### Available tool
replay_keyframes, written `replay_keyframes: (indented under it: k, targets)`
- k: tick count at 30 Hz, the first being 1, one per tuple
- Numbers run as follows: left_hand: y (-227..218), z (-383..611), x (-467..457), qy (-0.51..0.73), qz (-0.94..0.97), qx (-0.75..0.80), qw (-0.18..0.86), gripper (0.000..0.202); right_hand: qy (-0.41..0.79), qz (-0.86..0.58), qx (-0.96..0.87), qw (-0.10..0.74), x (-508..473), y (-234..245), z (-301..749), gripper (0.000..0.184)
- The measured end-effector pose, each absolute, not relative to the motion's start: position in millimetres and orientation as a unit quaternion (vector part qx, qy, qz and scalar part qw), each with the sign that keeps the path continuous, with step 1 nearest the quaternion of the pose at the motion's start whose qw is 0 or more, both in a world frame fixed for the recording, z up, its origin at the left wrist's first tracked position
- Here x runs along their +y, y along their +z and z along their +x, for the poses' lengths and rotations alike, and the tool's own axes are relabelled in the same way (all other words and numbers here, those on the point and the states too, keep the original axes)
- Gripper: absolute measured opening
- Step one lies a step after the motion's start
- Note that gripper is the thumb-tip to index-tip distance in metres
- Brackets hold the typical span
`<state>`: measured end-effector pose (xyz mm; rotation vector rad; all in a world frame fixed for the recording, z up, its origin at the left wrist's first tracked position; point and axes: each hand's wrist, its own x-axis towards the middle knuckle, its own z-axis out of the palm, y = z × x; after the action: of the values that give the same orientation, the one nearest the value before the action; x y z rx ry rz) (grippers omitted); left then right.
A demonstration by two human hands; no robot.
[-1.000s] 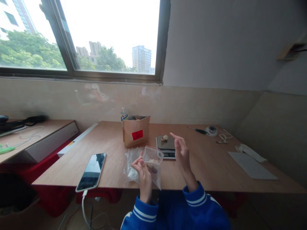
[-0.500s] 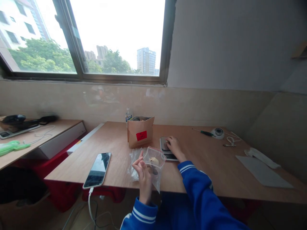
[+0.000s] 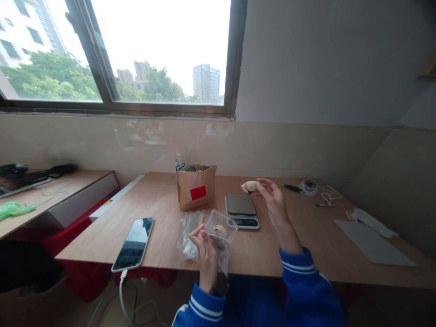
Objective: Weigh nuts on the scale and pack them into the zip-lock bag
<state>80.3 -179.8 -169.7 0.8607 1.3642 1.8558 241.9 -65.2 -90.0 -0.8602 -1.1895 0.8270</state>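
right hand [image 3: 274, 200] up off the scale [image 3: 241, 210] now, where half a second ago it lay flat on the pan; fingertips pinched shut on a pale nut-like piece [image 3: 249, 186], lifted clear above the scale's far right corner. scale pan bare. left hand [image 3: 204, 243] unchanged near the front edge of the table [image 3: 299, 236], thumb and fingers closed on the rim of a clear plastic bag [image 3: 218, 231], holding its mouth open and upward.

inside the bag: one pale piece near the top, something darker lower down, too blurred to name. looks like a few pieces already in, one more in the air, well apart from the bag's mouth. brown paper bag [image 3: 196, 186] with a red label standing open behind, toward the back edge, contents showing at the top, so seemingly plenty left there. how many more to go, impossible to tell.

more clear plastic lying flat under the held bag. phone [image 3: 133, 244] on its cable at the front left corner. screwdriver [image 3: 288, 186] and a small round device [image 3: 309, 186] near the back right. grey sheet [image 3: 373, 247] at the right edge. bottle [image 3: 179, 163] half hidden behind the paper bag.
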Motion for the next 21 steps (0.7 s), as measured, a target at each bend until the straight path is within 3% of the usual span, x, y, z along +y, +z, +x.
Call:
replay_keyframes:
  k: [3,5,9,18,21]
  targets:
    - [-170,80,-179,0.717,0.322,0.522,0.330,0.033,0.422,-0.363,-0.652,0.515,-93,-78,235,0.037]
    - [-172,79,-179,0.723,0.315,0.521,0.327,0.032,0.428,-0.374,-0.681,0.462,-102,-79,234,0.035]
    - [-173,75,-179,0.731,0.317,0.515,0.317,0.028,0.402,-0.410,-0.651,0.496,-112,-92,235,0.037]
    - [-164,85,-187,0.755,0.305,0.495,0.302,0.032,0.528,-0.427,-0.568,0.465,-170,-155,212,0.058]
    - [-162,97,-192,0.735,0.314,0.493,0.344,0.036,0.534,-0.404,-0.548,0.501,-176,-159,200,0.056]
